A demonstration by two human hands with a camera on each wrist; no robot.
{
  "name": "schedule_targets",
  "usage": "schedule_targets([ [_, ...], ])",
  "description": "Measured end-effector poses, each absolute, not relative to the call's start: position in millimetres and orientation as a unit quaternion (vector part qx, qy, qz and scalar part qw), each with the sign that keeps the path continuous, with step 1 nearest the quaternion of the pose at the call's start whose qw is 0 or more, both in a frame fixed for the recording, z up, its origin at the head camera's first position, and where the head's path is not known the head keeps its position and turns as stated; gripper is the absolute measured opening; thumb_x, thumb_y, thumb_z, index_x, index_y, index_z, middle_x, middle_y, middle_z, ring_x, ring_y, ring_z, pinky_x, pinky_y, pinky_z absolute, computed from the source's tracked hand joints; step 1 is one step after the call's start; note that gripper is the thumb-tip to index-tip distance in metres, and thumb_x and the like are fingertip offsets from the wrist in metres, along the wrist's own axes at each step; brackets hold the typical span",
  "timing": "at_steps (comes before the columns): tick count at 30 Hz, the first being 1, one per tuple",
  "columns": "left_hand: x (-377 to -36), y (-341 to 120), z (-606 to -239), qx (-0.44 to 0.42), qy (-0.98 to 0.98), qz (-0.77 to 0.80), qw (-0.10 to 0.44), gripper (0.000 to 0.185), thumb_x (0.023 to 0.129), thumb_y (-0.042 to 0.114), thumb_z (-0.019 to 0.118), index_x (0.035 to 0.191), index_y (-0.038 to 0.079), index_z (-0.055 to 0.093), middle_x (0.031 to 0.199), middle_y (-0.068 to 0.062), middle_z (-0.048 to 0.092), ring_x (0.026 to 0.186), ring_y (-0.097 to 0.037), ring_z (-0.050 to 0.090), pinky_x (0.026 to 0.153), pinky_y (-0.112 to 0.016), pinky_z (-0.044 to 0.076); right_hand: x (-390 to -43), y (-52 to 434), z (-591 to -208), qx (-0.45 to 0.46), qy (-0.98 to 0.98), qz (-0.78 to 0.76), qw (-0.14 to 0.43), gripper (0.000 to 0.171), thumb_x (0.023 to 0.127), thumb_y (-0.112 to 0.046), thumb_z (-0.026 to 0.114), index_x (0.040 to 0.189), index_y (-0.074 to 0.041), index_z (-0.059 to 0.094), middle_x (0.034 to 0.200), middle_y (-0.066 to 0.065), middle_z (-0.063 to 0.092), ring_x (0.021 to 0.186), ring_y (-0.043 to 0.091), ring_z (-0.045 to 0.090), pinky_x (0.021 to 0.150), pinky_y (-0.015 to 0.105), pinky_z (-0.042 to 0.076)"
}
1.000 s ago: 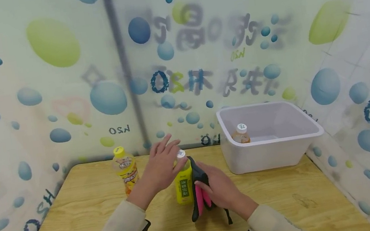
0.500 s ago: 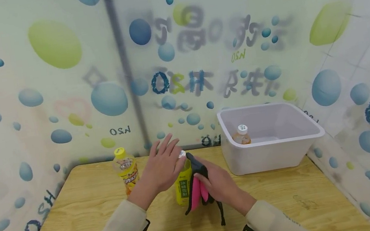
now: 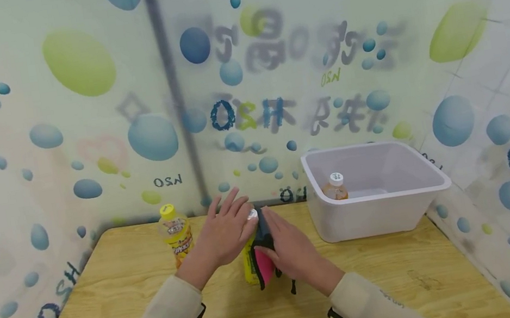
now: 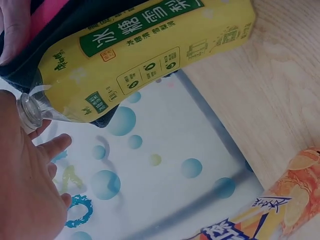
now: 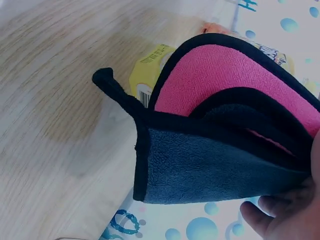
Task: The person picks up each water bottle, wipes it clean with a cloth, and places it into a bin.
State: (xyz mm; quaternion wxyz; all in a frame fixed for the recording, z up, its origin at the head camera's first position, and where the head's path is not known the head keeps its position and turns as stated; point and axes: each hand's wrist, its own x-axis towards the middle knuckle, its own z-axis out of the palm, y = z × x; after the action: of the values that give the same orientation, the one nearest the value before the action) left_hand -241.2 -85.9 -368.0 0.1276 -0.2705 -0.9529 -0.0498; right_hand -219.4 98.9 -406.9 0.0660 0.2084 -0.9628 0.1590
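A yellow-labelled drink bottle [image 3: 250, 272] with a white cap [image 3: 253, 214] stands upright on the table. My left hand [image 3: 226, 232] pinches it at the cap and neck between thumb and forefinger, the other fingers spread. In the left wrist view the yellow label [image 4: 150, 55] and clear neck show, while the cap is hidden by the hand. My right hand [image 3: 295, 246] grips a folded cleaning cloth [image 3: 265, 267], pink on one side and dark grey on the other, against the bottle's right side. The right wrist view shows the cloth [image 5: 215, 165] partly covering the bottle [image 5: 147, 75].
To the left stands an orange drink bottle with a yellow cap [image 3: 180, 241]. A white plastic bin [image 3: 377, 217] stands at the back right, with a white-capped bottle [image 3: 337, 189] inside. A patterned curtain [image 3: 126, 90] rises behind the wooden table [image 3: 121, 289].
My right hand has moved slightly left, bringing the cloth round over the front of the bottle, so less of the yellow label shows. The left hand stays at the cap.
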Motion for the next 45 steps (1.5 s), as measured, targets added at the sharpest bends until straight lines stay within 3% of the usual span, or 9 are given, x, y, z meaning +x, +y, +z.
schedule_targets([
  [9, -242, -87, -371, -0.275, -0.950, -0.056, 0.135, 0.050, 0.105, 0.043, 0.026, 0.142, 0.016, 0.048, 0.153, -0.002, 0.042, 0.153, -0.024, 0.012, 0.121, -0.055, 0.013, -224, 99, -422, 0.200, -0.967, 0.125, 0.092, 0.083, 0.095, -0.049, 0.057, 0.155, -0.006, 0.019, 0.159, 0.011, 0.032, 0.143, 0.024, 0.038, 0.114, 0.041, 0.037],
  [13, -242, -89, -372, -0.278, -0.948, -0.061, 0.139, 0.049, 0.105, 0.043, 0.027, 0.141, 0.016, 0.049, 0.152, -0.002, 0.044, 0.153, -0.025, 0.013, 0.121, -0.055, 0.013, -226, 101, -438, 0.204, -0.966, 0.133, 0.089, 0.072, 0.095, -0.048, 0.057, 0.149, -0.007, 0.031, 0.144, 0.010, 0.050, 0.129, 0.022, 0.054, 0.109, 0.041, 0.043],
  [16, -242, -89, -373, -0.278, -0.948, -0.067, 0.138, 0.049, 0.105, 0.044, 0.027, 0.141, 0.017, 0.048, 0.152, -0.001, 0.043, 0.153, -0.024, 0.012, 0.121, -0.054, 0.011, -228, 102, -455, 0.202, -0.969, 0.127, 0.062, 0.066, 0.095, -0.047, 0.057, 0.144, -0.008, 0.037, 0.137, 0.009, 0.055, 0.122, 0.021, 0.058, 0.107, 0.041, 0.045],
  [21, -241, -87, -375, -0.278, -0.947, -0.073, 0.143, 0.050, 0.105, 0.045, 0.027, 0.141, 0.018, 0.049, 0.153, 0.000, 0.043, 0.153, -0.022, 0.012, 0.122, -0.053, 0.010, -229, 101, -482, 0.182, -0.981, 0.060, 0.007, 0.077, 0.095, -0.052, 0.055, 0.148, 0.000, 0.035, 0.150, 0.016, 0.045, 0.136, 0.026, 0.048, 0.111, 0.044, 0.040],
  [25, -241, -86, -376, -0.278, -0.946, -0.068, 0.150, 0.050, 0.105, 0.045, 0.027, 0.140, 0.018, 0.050, 0.152, 0.000, 0.044, 0.153, -0.023, 0.013, 0.121, -0.054, 0.011, -227, 101, -496, 0.177, -0.984, 0.008, -0.018, 0.083, 0.094, -0.062, 0.046, 0.150, -0.002, 0.033, 0.156, 0.013, 0.037, 0.143, 0.024, 0.039, 0.115, 0.044, 0.035],
  [38, -244, -85, -375, -0.290, -0.939, -0.068, 0.174, 0.046, 0.105, 0.042, 0.031, 0.135, 0.016, 0.053, 0.154, -0.001, 0.040, 0.152, -0.025, 0.016, 0.120, -0.054, 0.013, -230, 101, -508, 0.177, -0.983, -0.030, -0.031, 0.086, 0.093, -0.068, 0.041, 0.152, -0.006, 0.031, 0.161, 0.009, 0.028, 0.149, 0.022, 0.028, 0.118, 0.045, 0.029],
  [41, -244, -86, -376, -0.288, -0.939, -0.065, 0.175, 0.046, 0.105, 0.042, 0.031, 0.135, 0.016, 0.053, 0.156, -0.001, 0.039, 0.153, -0.025, 0.015, 0.121, -0.054, 0.013, -233, 101, -509, 0.173, -0.984, -0.001, -0.039, 0.085, 0.094, -0.066, 0.040, 0.153, -0.006, 0.029, 0.161, 0.010, 0.028, 0.148, 0.023, 0.029, 0.118, 0.045, 0.029],
  [45, -244, -87, -377, -0.284, -0.941, -0.063, 0.170, 0.046, 0.105, 0.043, 0.030, 0.136, 0.016, 0.052, 0.157, -0.001, 0.037, 0.153, -0.024, 0.014, 0.121, -0.054, 0.012, -233, 102, -502, 0.165, -0.983, 0.078, -0.024, 0.076, 0.096, -0.055, 0.049, 0.150, -0.004, 0.035, 0.153, 0.013, 0.041, 0.140, 0.025, 0.044, 0.113, 0.046, 0.037],
])
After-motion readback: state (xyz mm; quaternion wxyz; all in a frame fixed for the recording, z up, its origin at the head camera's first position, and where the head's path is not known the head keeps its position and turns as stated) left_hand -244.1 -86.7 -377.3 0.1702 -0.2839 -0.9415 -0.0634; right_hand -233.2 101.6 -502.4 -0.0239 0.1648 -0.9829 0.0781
